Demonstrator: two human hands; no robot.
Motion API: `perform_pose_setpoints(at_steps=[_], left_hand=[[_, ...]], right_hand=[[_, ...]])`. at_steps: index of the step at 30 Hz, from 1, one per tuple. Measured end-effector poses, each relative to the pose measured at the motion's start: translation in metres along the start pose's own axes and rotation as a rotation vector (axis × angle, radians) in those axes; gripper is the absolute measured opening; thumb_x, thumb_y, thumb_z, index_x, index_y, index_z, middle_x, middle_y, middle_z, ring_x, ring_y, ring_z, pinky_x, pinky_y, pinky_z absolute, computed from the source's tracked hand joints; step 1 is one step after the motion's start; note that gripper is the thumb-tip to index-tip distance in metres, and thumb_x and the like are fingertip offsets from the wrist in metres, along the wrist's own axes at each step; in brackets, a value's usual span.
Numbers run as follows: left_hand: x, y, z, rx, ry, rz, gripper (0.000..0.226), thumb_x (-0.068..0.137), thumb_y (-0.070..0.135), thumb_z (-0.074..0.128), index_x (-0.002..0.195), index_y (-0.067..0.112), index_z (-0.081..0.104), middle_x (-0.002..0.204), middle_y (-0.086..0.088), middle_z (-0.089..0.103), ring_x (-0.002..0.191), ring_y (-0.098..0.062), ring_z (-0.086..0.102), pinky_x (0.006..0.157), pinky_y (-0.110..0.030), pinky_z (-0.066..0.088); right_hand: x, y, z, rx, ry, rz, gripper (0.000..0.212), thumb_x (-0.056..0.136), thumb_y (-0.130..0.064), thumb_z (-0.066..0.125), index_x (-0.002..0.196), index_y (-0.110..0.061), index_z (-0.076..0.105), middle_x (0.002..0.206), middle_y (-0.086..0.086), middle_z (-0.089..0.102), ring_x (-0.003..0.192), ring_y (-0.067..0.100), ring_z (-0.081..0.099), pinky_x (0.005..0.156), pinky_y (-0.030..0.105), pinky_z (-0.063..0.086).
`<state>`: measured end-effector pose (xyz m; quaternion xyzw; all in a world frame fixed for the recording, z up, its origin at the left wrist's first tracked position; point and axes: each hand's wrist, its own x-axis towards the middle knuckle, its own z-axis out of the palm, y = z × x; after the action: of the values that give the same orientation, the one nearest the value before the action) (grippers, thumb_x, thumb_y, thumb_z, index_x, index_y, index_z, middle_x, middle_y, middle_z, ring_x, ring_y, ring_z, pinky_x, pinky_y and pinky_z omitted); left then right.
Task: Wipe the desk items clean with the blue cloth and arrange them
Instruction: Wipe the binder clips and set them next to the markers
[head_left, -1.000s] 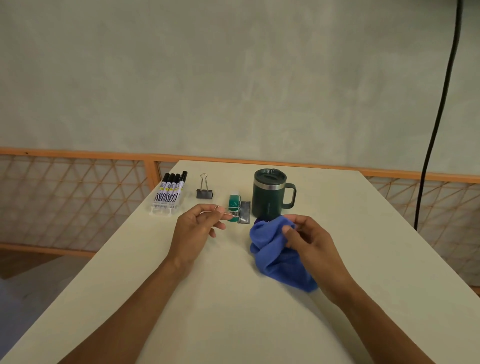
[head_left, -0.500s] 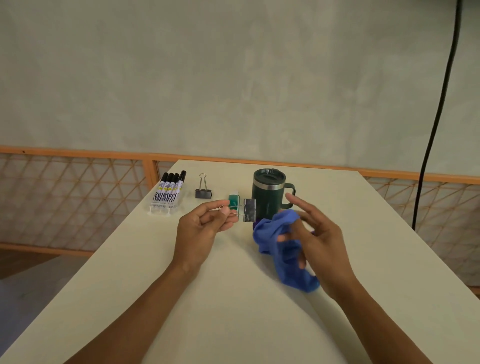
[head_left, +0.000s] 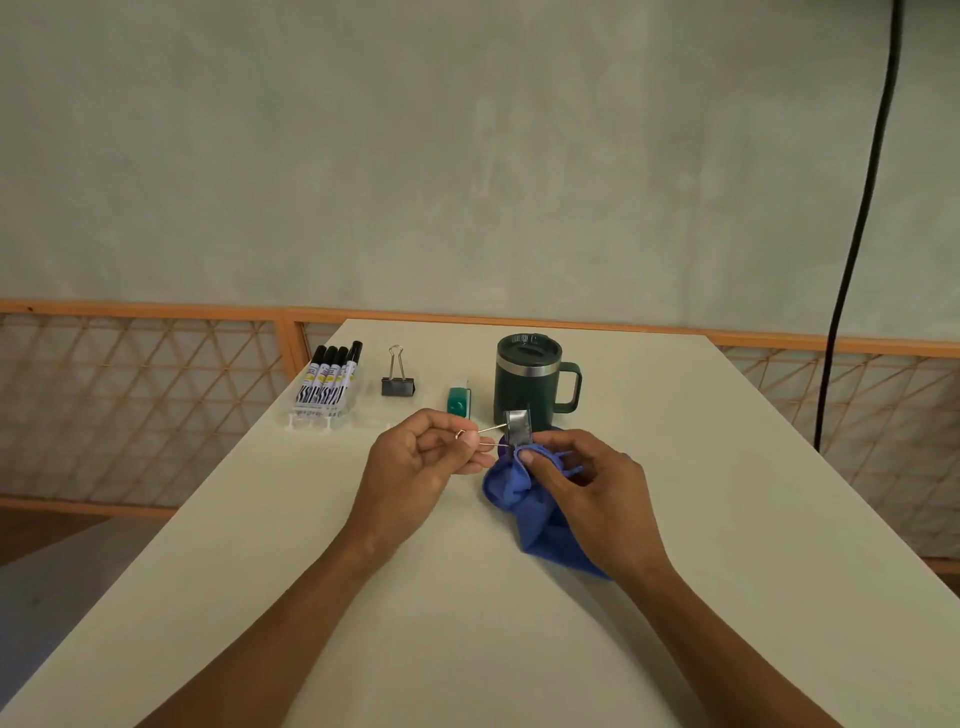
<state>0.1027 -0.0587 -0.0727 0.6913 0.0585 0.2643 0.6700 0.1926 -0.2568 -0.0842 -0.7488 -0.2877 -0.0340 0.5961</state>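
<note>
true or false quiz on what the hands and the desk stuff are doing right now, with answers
1. The left hand pinches the wire handles of a binder clip. True.
2. The right hand is empty. False: it grips the blue cloth right by that clip.
3. The green mug lies on its side. False: it stands upright with its lid on.
4. A second binder clip sits on the table between the marker pack and a small green item. True.
</note>
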Motion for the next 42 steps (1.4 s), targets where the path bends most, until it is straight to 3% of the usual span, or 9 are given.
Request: perform_pose_setpoints(at_steps=[7, 15, 18, 22, 25, 30, 33, 38, 42], left_hand=[[0.0, -0.008, -0.002, 0.204, -0.04, 0.048, 0.016, 0.101, 0.008, 0.073, 0.117, 0.01, 0.078, 0.103, -0.002, 0.084, 0.091, -0.023, 0.083, 0.085, -0.03, 0.065], [0.0, -0.007, 0.003, 0.306, -0.086, 0.088, 0.014, 0.102, 0.008, 0.071, 0.113, 0.007, 0.08, 0.093, 0.002, 0.084, 0.082, -0.018, 0.082, 0.079, -0.023, 0.064], [0.002, -0.01, -0.001, 0.291, -0.049, 0.093, 0.015, 0.101, 0.007, 0.072, 0.114, 0.005, 0.079, 0.093, 0.001, 0.084, 0.084, -0.019, 0.082, 0.079, -0.024, 0.065], [0.005, -0.009, -0.006, 0.277, -0.036, 0.087, 0.014, 0.1, 0.002, 0.072, 0.111, 0.006, 0.08, 0.092, -0.001, 0.084, 0.081, -0.02, 0.082, 0.078, -0.025, 0.065], [0.004, -0.008, -0.007, 0.324, -0.076, 0.112, 0.016, 0.101, 0.003, 0.071, 0.112, 0.007, 0.081, 0.091, 0.0, 0.084, 0.081, -0.019, 0.082, 0.079, -0.024, 0.065], [0.003, -0.007, -0.005, 0.361, -0.124, 0.151, 0.017, 0.102, 0.007, 0.071, 0.114, 0.011, 0.082, 0.092, 0.002, 0.083, 0.081, -0.019, 0.081, 0.082, -0.025, 0.065], [0.004, -0.007, -0.005, 0.353, -0.105, 0.158, 0.016, 0.103, 0.007, 0.071, 0.114, 0.01, 0.082, 0.091, 0.002, 0.083, 0.081, -0.018, 0.081, 0.081, -0.024, 0.064], [0.008, -0.012, -0.012, 0.376, -0.063, 0.147, 0.017, 0.102, 0.007, 0.072, 0.114, 0.013, 0.082, 0.091, 0.003, 0.083, 0.081, -0.019, 0.081, 0.081, -0.027, 0.066], [0.007, -0.013, -0.012, 0.369, -0.113, 0.146, 0.016, 0.102, 0.007, 0.071, 0.113, 0.012, 0.083, 0.089, 0.001, 0.083, 0.078, -0.018, 0.08, 0.081, -0.022, 0.063]], right_hand=[[0.001, 0.006, 0.0, -0.077, 0.055, -0.009, 0.015, 0.094, -0.027, 0.082, 0.108, -0.033, 0.081, 0.105, -0.018, 0.078, 0.098, -0.001, 0.071, 0.086, 0.016, 0.056], [0.002, -0.003, 0.004, -0.156, 0.173, -0.011, 0.016, 0.093, -0.044, 0.08, 0.086, -0.03, 0.077, 0.077, -0.02, 0.075, 0.074, 0.008, 0.071, 0.068, 0.021, 0.056], [0.004, 0.001, 0.003, -0.133, 0.075, -0.036, 0.01, 0.092, -0.034, 0.084, 0.097, -0.027, 0.079, 0.084, -0.02, 0.076, 0.084, 0.003, 0.073, 0.073, 0.015, 0.056], [0.002, 0.006, 0.004, -0.137, 0.008, -0.065, 0.022, 0.089, -0.02, 0.088, 0.108, -0.021, 0.077, 0.094, -0.015, 0.077, 0.093, 0.0, 0.071, 0.079, 0.009, 0.053], [0.003, 0.001, 0.0, -0.127, 0.032, -0.028, 0.009, 0.092, -0.03, 0.085, 0.095, -0.026, 0.077, 0.083, -0.016, 0.077, 0.085, 0.003, 0.073, 0.076, 0.013, 0.055], [0.003, -0.01, -0.002, -0.053, 0.064, 0.046, 0.026, 0.093, -0.047, 0.078, 0.08, -0.025, 0.078, 0.074, -0.012, 0.077, 0.071, 0.012, 0.074, 0.068, 0.022, 0.061], [0.003, -0.009, -0.001, -0.052, 0.074, 0.049, 0.026, 0.095, -0.047, 0.076, 0.082, -0.024, 0.078, 0.074, -0.011, 0.077, 0.07, 0.013, 0.073, 0.068, 0.024, 0.06], [0.007, 0.002, -0.001, -0.122, -0.058, 0.023, 0.019, 0.089, -0.037, 0.085, 0.103, -0.027, 0.078, 0.089, -0.018, 0.078, 0.087, -0.001, 0.073, 0.079, 0.013, 0.058], [0.007, -0.003, -0.002, -0.062, -0.006, 0.068, 0.025, 0.096, -0.049, 0.075, 0.085, -0.026, 0.08, 0.076, -0.01, 0.076, 0.072, 0.01, 0.072, 0.071, 0.021, 0.059]])
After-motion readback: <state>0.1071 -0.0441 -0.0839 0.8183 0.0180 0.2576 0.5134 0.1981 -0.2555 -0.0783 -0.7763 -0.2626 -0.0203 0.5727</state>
